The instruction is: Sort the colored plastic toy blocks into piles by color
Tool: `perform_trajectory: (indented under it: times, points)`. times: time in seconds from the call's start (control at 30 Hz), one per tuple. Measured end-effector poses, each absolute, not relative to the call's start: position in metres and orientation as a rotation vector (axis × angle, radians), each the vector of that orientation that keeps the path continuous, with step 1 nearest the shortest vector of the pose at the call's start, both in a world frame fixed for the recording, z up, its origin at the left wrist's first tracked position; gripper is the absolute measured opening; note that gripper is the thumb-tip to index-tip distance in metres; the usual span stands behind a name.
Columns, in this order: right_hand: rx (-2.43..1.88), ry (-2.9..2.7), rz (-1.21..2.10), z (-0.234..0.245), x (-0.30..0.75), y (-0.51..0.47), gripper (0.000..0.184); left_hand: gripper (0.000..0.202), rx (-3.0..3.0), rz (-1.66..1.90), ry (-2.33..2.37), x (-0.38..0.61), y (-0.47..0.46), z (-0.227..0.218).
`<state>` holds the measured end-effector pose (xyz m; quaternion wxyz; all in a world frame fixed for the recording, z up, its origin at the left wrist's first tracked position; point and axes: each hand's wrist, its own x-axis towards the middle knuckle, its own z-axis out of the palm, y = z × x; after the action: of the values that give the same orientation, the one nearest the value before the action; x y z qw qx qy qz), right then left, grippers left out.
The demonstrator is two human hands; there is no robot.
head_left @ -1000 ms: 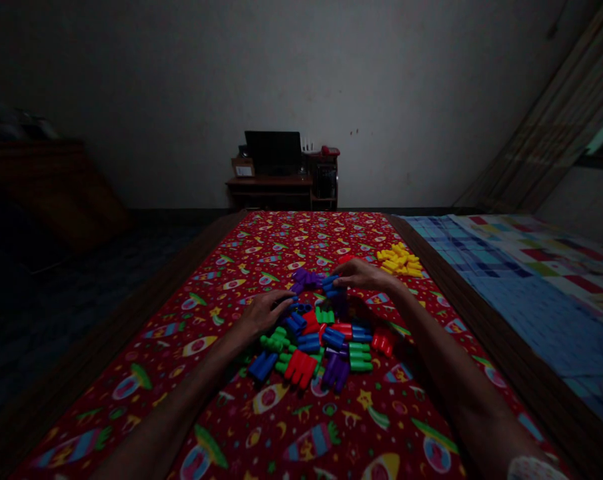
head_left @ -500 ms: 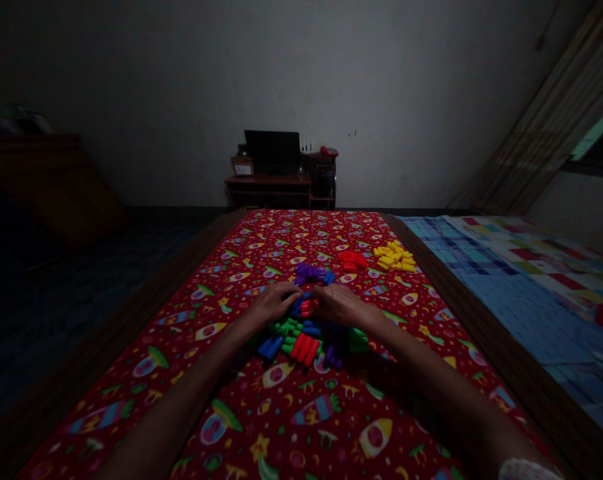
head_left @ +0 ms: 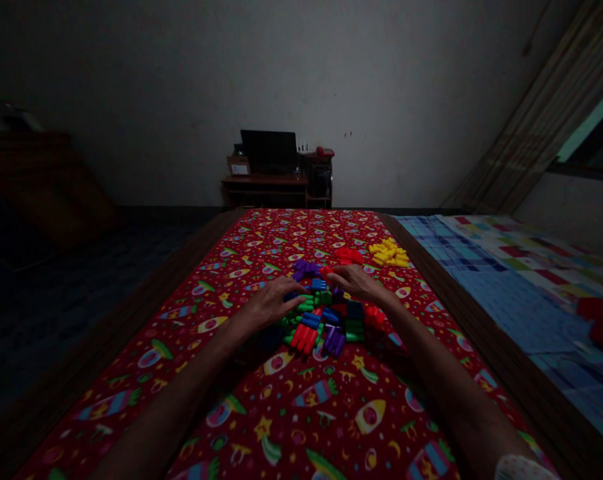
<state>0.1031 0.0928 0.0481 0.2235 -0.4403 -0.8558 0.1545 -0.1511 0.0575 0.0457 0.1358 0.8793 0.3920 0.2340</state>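
A pile of plastic building blocks in blue, green, red and purple lies on the red patterned cloth. My left hand is at the left of the pile, thumb and fingers curved around a dark blue block; shade partly hides the grip. Beyond the pile, my right hand pinches a red block between thumb and fingers. Under and near my hands are a green block, a red block and a purple block.
Farther back sit a purple group of blocks, a red group and a yellow group. A monitor stands on a desk by the wall. Checked bedding lies to the right.
My right hand has lifted from the middle of the pile and moved away from me, towards the red group, with a red block. My left hand has shifted slightly. More of the pile shows.
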Motion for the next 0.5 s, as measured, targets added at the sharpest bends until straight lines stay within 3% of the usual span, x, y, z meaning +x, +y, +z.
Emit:
perform_trajectory:
  times: [0.13, 0.27, 0.5]
  points:
    - [-1.556, -2.072, 0.215, 0.037, 0.141, 0.110, 0.040, 0.045, 2.692, 0.265, 0.958, -0.147, 0.028, 0.053]
    - [-1.734, -1.751, 0.136, 0.009, 0.161, 0.125, 0.027, 0.057, 2.779, 0.193, 1.015, -0.140, 0.012, 0.043]
    - [-1.535, -1.751, 0.348, -0.008, 0.149, 0.132, 0.039, 0.031, 2.739, 0.424, 1.031, -0.138, 0.025, 0.034]
